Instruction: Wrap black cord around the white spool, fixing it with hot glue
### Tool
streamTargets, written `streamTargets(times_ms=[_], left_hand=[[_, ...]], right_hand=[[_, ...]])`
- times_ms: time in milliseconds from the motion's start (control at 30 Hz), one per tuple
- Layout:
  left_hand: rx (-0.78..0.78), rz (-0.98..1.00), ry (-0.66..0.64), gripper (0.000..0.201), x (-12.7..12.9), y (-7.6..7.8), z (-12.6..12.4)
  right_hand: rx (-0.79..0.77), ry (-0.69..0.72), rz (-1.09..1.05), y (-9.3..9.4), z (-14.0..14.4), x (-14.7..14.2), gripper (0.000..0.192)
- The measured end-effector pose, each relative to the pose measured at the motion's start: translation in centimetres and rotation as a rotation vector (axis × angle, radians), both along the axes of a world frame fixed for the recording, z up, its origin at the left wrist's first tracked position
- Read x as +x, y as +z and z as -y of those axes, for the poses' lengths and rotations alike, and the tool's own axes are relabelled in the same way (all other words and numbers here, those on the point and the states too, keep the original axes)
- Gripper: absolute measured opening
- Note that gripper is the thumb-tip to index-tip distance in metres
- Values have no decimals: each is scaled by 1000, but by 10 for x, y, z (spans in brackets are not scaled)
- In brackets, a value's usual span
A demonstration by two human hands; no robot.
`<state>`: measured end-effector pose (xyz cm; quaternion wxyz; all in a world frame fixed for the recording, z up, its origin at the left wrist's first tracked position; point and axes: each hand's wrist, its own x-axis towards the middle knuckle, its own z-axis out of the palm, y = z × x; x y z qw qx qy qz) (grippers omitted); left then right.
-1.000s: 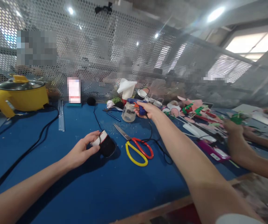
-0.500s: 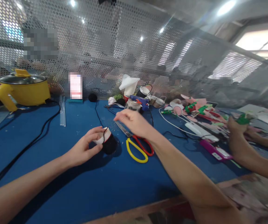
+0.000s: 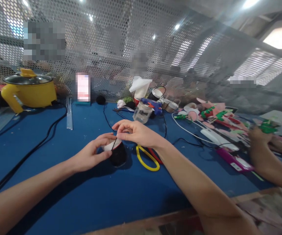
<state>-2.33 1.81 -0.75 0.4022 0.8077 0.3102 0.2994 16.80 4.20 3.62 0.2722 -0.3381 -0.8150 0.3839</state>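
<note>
Blue felt covers the workbench (image 3: 87, 195), and the landmark for this report is the small black cup (image 3: 118, 155) with a white inner rim, lying on its side on that felt near the front edge. The left hand (image 3: 91, 156) steadies the cup from its left, thumb and fingers closed around the rim. The right hand (image 3: 137, 132) sits just above and right of the cup, fingertips pinched together on a thin black cord (image 3: 114, 143) that runs down to the rim.

Risks, as judged from this view:
- Cord slipping from the pinch, since the cord is thin and the hold is by fingertips only.
- Cup rolling on its side if the left hand loosens.
- Scissors (image 3: 147, 157) with yellow and red handles lie touching or just right of the cup, under the right wrist; a dropped wrist could meet the blades, which are hidden.

Beyond the cup stands a glass jar (image 3: 142, 113) with a blue glue gun (image 3: 153, 106) resting on it; its black cable trails toward the cup and could snag a forearm. Whether the nozzle is hot cannot be told.

Far left of the cup sits a yellow pot (image 3: 29, 91). Right of the cup, another person's hand (image 3: 260, 147) works apart among felt scraps.
</note>
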Motion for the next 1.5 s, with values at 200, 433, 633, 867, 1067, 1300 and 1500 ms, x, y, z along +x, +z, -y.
streamTargets(times_ms=[200, 433, 633, 867, 1067, 1300, 1500], left_hand=[[-341, 126, 10, 20, 1, 7, 1], [-501, 199, -45, 32, 1, 6, 2], [-561, 213, -91, 43, 0, 8, 4], [-559, 226, -116, 33, -1, 9, 4], [-575, 258, -120, 24, -2, 8, 4], [-622, 329, -128, 12, -1, 11, 6], [-672, 381, -142, 10, 0, 13, 7]], right_hand=[[138, -127, 71, 5, 20, 12, 9], [181, -204, 124, -6, 32, 22, 9], [177, -238, 98, -16, 31, 21, 10], [124, -251, 120, -19, 33, 22, 10], [72, -253, 143, -21, 34, 22, 10], [21, -232, 107, -23, 35, 23, 10], [-41, -189, 57, -22, 34, 24, 10]])
